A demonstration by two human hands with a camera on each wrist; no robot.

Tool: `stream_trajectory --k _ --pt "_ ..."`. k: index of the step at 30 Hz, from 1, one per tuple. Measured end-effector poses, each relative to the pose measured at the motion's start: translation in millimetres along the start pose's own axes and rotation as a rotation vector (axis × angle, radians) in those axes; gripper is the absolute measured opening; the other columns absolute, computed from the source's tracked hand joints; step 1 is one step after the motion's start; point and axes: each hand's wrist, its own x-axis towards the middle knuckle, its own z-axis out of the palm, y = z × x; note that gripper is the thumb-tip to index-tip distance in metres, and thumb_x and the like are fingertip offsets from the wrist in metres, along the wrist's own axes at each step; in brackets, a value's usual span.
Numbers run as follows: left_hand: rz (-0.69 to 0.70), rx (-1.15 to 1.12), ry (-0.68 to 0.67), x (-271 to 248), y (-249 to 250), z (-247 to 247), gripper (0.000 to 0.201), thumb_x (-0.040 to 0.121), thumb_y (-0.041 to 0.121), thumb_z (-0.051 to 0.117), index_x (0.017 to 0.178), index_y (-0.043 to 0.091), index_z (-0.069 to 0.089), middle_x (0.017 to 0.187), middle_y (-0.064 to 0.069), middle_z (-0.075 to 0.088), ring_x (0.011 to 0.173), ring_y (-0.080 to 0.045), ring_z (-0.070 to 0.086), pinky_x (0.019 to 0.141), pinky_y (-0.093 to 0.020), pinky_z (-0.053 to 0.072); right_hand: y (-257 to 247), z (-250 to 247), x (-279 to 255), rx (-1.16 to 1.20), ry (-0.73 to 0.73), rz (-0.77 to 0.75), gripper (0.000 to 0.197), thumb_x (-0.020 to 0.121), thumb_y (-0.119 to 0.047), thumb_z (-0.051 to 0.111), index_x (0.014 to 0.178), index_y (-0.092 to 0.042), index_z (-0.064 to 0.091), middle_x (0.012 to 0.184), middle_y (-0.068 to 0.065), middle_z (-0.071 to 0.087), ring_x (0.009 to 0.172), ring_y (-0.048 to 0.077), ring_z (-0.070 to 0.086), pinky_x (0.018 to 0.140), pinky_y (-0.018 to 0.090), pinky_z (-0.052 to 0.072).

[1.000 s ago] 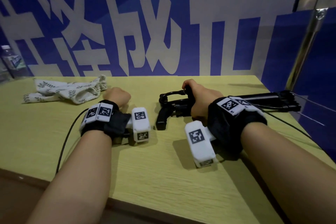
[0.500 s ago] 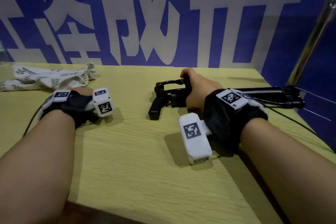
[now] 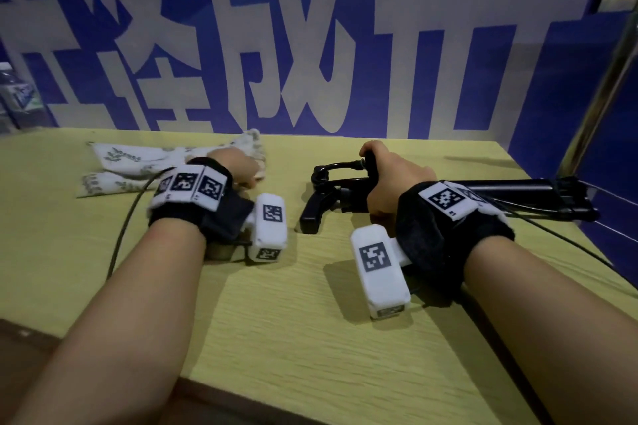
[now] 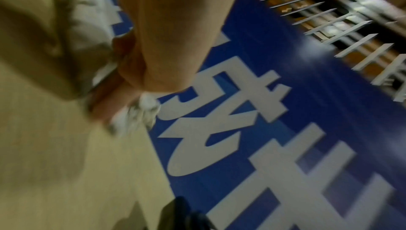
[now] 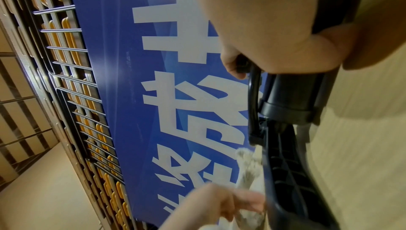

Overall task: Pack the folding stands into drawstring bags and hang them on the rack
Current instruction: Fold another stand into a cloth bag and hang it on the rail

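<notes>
Both hands grip: we see the right hand (image 3: 390,179) closed around the black folding stand (image 3: 345,195), lying on the desk (image 3: 276,314), and the left hand (image 3: 238,167) clutching the leaf-print drawstring bag (image 3: 138,162) further left. From the right wrist we see the stand's ribbed handle (image 5: 290,173); the head view hides it. Left-wrist view: blurred fingers (image 4: 123,86) bunching cloth.

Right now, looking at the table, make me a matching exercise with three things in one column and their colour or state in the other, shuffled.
Things:
1. folding stand
2. drawstring bag
3. table

Descriptions:
A. yellowish wood grain
B. white cloth with a leaf print, gripped by the left hand
C. black, lying flat, held by the right hand

Pairs: 1-C, 2-B, 3-A
</notes>
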Motion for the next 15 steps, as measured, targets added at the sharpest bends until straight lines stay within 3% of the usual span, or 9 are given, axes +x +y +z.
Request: stream_trajectory --k 1,3,6,8,10,12,15 --pt "0.026 -0.167 -0.046 -7.0 12.3 0.7 0.023 0.094 0.012 0.044 0.087 0.002 0.064 0.082 -0.012 0.067 0.071 -0.021 0.058 0.063 -0.026 0.045 -0.2 0.7 -0.6 0.005 0.010 0.018 0.073 0.078 -0.003 0.061 0.135 -0.033 0.026 0.125 0.001 0.055 0.105 0.025 0.055 0.103 0.043 0.034" --pt "0.106 -0.354 -0.003 -12.8 35.1 -0.3 0.028 0.090 0.004 0.046 0.078 0.001 0.071 0.064 -0.007 0.066 0.065 -0.019 0.055 0.060 -0.025 0.040 -0.4 0.6 -1.5 0.024 0.027 0.050 0.072 0.079 -0.003 0.060 0.135 -0.033 0.026 0.125 0.001 0.055 0.105 0.025 0.055 0.103 0.043 0.032" --pt "0.205 -0.338 0.268 -14.4 27.5 0.0 0.020 0.088 0.011 0.052 0.081 0.009 0.071 0.081 -0.006 0.064 0.080 -0.022 0.057 0.071 -0.028 0.040 1.8 -0.5 -2.4 0.040 0.036 0.081 0.070 0.080 -0.004 0.060 0.135 -0.032 0.027 0.125 0.002 0.056 0.105 0.025 0.054 0.104 0.044 0.028" --pt "0.225 -0.375 0.349 -15.3 23.2 3.7 0.012 0.088 0.020 0.053 0.087 0.013 0.063 0.094 -0.006 0.064 0.085 -0.022 0.056 0.072 -0.029 0.039 2.7 -0.5 -2.3 0.039 0.040 0.094 0.069 0.080 -0.004 0.059 0.134 -0.032 0.028 0.122 0.002 0.057 0.101 0.024 0.054 0.105 0.044 0.026" --pt "0.228 -0.358 0.289 -14.4 24.8 7.8 0.017 0.087 0.029 0.058 0.096 0.014 0.055 0.098 -0.006 0.060 0.082 -0.020 0.054 0.066 -0.028 0.039 3.1 0.1 -2.4 0.020 0.055 0.102 0.067 0.079 -0.003 0.058 0.133 -0.032 0.029 0.118 0.002 0.058 0.101 0.025 0.053 0.103 0.043 0.026" --pt "0.198 -0.327 0.143 -16.2 26.3 12.5 0.030 0.086 0.035 0.063 0.104 0.014 0.050 0.098 -0.004 0.055 0.081 -0.017 0.053 0.060 -0.027 0.038 3.1 -0.2 -2.5 0.001 0.072 0.096 0.068 0.078 -0.002 0.058 0.132 -0.033 0.031 0.117 0.003 0.059 0.108 0.026 0.051 0.100 0.041 0.028" --pt "0.143 -0.222 -0.049 -17.0 27.7 17.8 0.028 0.087 0.036 0.064 0.102 0.015 0.051 0.096 0.000 0.052 0.084 -0.014 0.049 0.069 -0.025 0.037 2.1 -1.2 -3.2 0.007 0.062 0.084 0.072 0.076 -0.002 0.062 0.133 -0.033 0.030 0.116 0.003 0.060 0.111 0.026 0.050 0.100 0.040 0.028"
